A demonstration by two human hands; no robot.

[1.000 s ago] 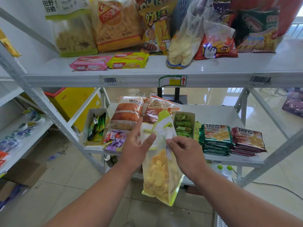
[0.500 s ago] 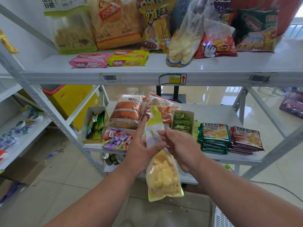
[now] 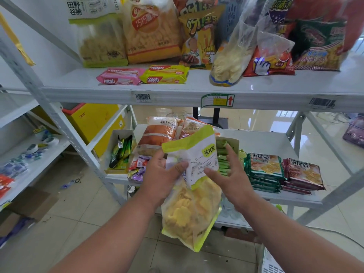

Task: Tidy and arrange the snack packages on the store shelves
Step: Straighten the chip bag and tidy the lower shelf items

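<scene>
One hand alone really grips: the left hand (image 3: 160,179) pinches the snack bag (image 3: 194,196) by its white upper panel, thumb across the front. The right hand (image 3: 234,175) lies beside that bag, fingers spread, thumb just touching it. Below the pinch the bag's heavy, chip-filled bottom hangs free in front of the lower shelf (image 3: 275,142), so it could likely swing, slip out, or knock the green box (image 3: 235,142) just behind the bag.

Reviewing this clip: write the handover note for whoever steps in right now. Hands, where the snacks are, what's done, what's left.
Left hand: grips the yellow-green chip bag near its top, in front of the lower shelf.
Right hand: open, fingers against the bag's right side.
Done: wafer packs lie flat on the upper shelf; cracker stacks sit on the lower shelf.
Left: shelve the held bag; a clear bag leans on the upper shelf.
</scene>
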